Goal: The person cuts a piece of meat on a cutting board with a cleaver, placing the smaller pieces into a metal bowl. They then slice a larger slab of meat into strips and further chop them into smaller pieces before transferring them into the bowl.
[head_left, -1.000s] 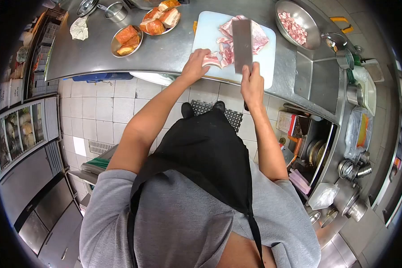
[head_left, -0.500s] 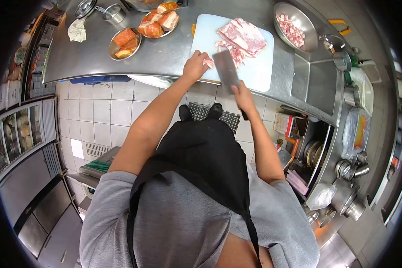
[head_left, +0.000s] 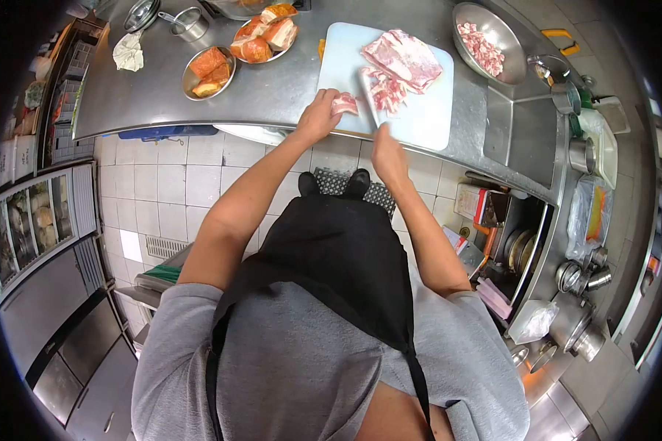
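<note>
My right hand (head_left: 389, 153) grips the handle of a cleaver (head_left: 370, 99), its blade now seen nearly edge-on over the white cutting board (head_left: 338, 55). Just left of the blade, my left hand (head_left: 318, 116) has its fingers closed on a piece of raw meat (head_left: 345, 104) at the board's near left edge. Right of the blade lies a heap of cut meat pieces (head_left: 389, 95). A large slab of raw meat (head_left: 403, 60) rests behind that heap. My palms are turned away, so the left fingertips are partly hidden.
A steel bowl of diced meat (head_left: 520, 65) stands right of the board, beside a sink (head_left: 518, 132). To the left are a bowl of seasoned meat chunks (head_left: 210, 72), a plate of larger chunks (head_left: 265, 37), a small saucepan (head_left: 191, 26) and a crumpled cloth (head_left: 129, 51).
The cleaver has turned from showing its broad flat side to nearly edge-on, and my right hand has shifted slightly left. More of the meat piece shows beside my left hand.
</note>
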`<state>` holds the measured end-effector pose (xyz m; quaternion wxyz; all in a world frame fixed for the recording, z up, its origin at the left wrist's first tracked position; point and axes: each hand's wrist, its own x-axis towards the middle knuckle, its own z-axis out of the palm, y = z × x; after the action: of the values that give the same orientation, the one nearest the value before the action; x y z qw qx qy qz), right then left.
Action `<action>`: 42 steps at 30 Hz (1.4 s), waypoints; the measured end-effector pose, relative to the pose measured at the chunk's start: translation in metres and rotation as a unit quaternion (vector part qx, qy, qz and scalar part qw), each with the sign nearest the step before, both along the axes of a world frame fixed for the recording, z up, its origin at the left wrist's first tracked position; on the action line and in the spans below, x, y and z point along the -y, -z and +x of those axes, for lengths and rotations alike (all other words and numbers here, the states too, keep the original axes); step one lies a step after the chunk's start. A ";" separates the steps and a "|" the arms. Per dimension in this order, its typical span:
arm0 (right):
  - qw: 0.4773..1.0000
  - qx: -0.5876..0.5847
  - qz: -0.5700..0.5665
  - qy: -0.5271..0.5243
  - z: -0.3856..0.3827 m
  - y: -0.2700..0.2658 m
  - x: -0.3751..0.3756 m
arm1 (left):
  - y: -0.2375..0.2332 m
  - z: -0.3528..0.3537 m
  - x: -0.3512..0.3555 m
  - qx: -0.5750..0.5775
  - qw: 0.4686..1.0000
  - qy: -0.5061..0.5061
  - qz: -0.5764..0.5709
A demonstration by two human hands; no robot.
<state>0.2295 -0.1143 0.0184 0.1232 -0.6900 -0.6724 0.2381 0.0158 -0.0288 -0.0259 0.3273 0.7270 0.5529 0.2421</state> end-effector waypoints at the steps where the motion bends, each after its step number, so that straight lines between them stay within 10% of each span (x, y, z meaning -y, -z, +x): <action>1: 1.000 -0.013 -0.002 0.022 0.002 -0.004 -0.006 | 0.002 0.001 -0.003 0.005 1.000 0.015 -0.001; 8: 0.964 -0.167 0.159 0.133 -0.015 -0.125 -0.030 | -0.010 -0.006 0.012 0.089 0.993 -0.077 -0.014; 11: 0.944 -0.161 0.225 0.180 -0.038 -0.100 -0.022 | -0.009 -0.007 0.008 0.073 0.993 -0.085 0.033; 15: 1.000 -0.016 -0.009 0.021 -0.031 0.021 -0.008 | -0.015 0.012 -0.009 0.033 0.999 0.007 0.042; 21: 0.969 -0.161 -0.159 0.101 0.017 -0.019 -0.015 | 0.007 0.020 -0.015 -0.012 0.998 -0.026 0.055; 33: 0.952 -0.129 0.209 0.183 -0.024 -0.078 -0.004 | -0.005 0.001 0.005 0.061 0.993 -0.094 0.027; 37: 0.997 -0.038 -0.010 0.062 0.007 0.021 0.012 | 0.007 0.002 0.000 0.031 0.999 -0.009 0.014; 42: 0.988 -0.103 0.016 0.115 0.010 -0.063 -0.020 | 0.008 -0.004 0.010 0.095 0.993 -0.054 0.042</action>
<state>0.2391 -0.0940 0.0816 0.2294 -0.7324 -0.5762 0.2810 0.0116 -0.0388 -0.0339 0.3339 0.6833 0.5469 0.3500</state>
